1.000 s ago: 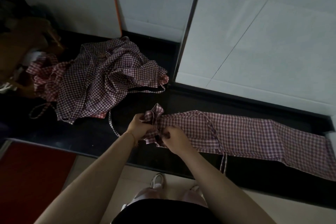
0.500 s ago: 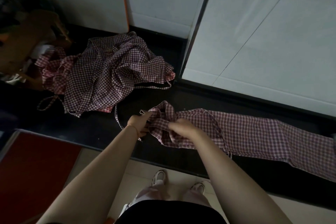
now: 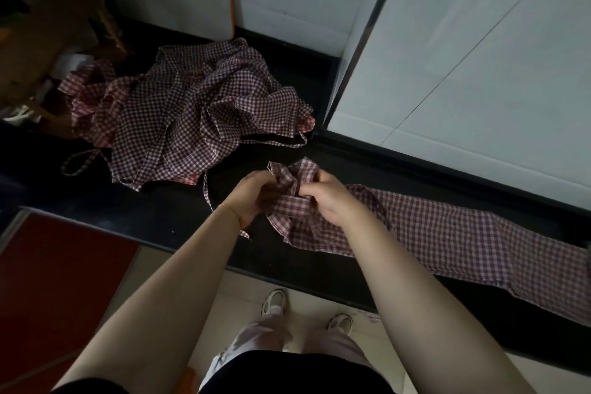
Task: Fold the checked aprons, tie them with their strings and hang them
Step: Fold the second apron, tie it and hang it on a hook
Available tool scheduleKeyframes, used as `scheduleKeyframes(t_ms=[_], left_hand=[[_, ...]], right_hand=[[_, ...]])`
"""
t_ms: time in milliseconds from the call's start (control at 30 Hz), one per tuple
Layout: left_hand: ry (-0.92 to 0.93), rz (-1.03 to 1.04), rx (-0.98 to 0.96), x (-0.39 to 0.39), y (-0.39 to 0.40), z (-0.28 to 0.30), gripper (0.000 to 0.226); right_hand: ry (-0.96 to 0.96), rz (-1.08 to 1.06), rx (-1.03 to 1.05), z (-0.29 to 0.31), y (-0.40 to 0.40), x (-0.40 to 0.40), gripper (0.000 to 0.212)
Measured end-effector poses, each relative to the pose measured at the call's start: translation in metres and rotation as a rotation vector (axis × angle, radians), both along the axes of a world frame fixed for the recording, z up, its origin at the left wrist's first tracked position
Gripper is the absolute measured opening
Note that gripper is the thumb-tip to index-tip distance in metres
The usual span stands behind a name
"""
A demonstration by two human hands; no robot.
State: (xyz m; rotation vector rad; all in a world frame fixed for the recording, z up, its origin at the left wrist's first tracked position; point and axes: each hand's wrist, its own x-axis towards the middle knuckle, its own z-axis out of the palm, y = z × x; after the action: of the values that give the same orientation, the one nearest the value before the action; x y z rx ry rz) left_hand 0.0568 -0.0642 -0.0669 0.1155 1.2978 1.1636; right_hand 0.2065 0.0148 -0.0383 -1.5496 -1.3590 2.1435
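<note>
Black tabletop [image 3: 179, 221] carries my folded apron [image 3: 447, 240], a long strip. Both hands, left [image 3: 256, 193] and right [image 3: 326, 198], pinch its bunched end beside the crumpled apron heap [image 3: 192, 118]. Soft, light, floppy cloth; I'd judge the strings the best hold.

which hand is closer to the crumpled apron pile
Left. The left hand grips the folded apron just below-right of the crumpled apron pile; the right hand grips it farther right.

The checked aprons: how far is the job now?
Done: one apron lies folded into a long strip on the black counter. In hand: left hand and right hand grip its bunched end. Left: the crumpled pile, tying, hanging.
</note>
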Motion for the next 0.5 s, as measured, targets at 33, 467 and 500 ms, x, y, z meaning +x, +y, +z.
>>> scheduleKeyframes(t_ms=[33, 467, 500], left_hand=[[-0.069, 0.031, -0.004, -0.003, 0.001, 0.004, 0.022], [0.455, -0.553, 0.015, -0.01, 0.011, 0.041, 0.058], [0.538, -0.593, 0.028, -0.008, 0.013, 0.04, 0.052]], right_hand=[[0.025, -0.005, 0.014, 0.006, 0.002, 0.0, 0.048], [-0.064, 0.164, 0.247, 0.057, 0.023, -0.001, 0.066], [-0.085, 0.195, 0.266, 0.059, 0.021, -0.002, 0.075]])
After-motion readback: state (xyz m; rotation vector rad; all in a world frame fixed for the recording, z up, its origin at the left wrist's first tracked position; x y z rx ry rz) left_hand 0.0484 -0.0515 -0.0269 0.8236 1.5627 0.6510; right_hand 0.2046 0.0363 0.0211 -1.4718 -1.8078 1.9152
